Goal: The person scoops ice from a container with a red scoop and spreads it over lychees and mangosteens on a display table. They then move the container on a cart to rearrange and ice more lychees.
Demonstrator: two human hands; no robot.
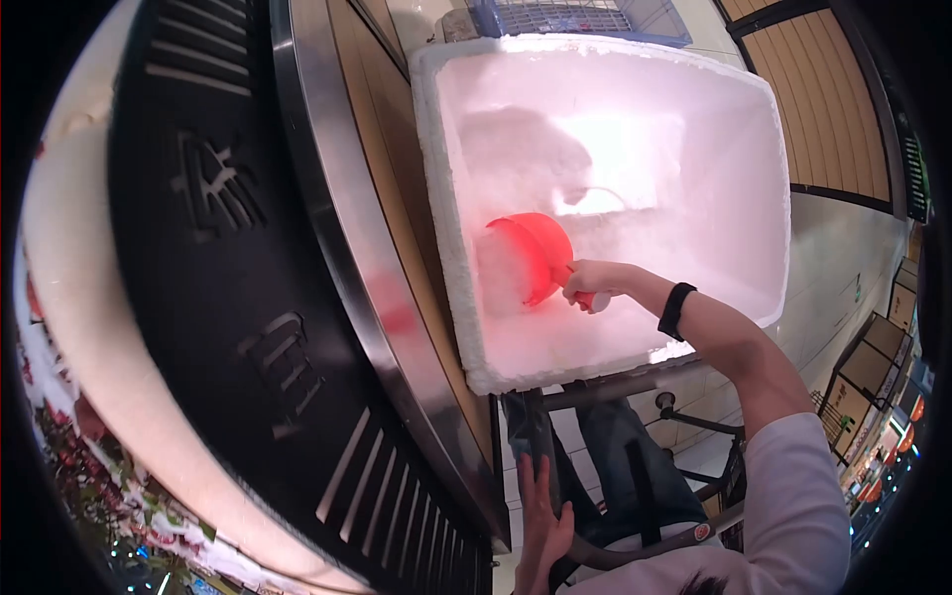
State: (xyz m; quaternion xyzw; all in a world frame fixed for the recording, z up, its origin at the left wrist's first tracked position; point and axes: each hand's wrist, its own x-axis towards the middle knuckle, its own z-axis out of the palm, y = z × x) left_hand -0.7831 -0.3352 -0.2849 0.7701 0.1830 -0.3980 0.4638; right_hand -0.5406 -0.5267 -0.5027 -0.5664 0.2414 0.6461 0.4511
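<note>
A large white foam box (448, 258) stands open on a metal cart and holds crushed ice. My right hand (593, 282) is inside it, gripping the handle of a red plastic scoop (531, 256) whose bowl is pushed into the ice near the box's left wall. A black band sits on that wrist (675, 310). My left hand (541, 519) hangs low at the bottom of the view, fingers spread, holding nothing, beside the edge of the black counter.
A curved black counter (248, 297) with a steel rim (337, 248) fills the left side. A blue crate (580, 18) lies behind the box. The cart's metal frame (615, 387) and a wheel (664, 401) stand over a tiled floor.
</note>
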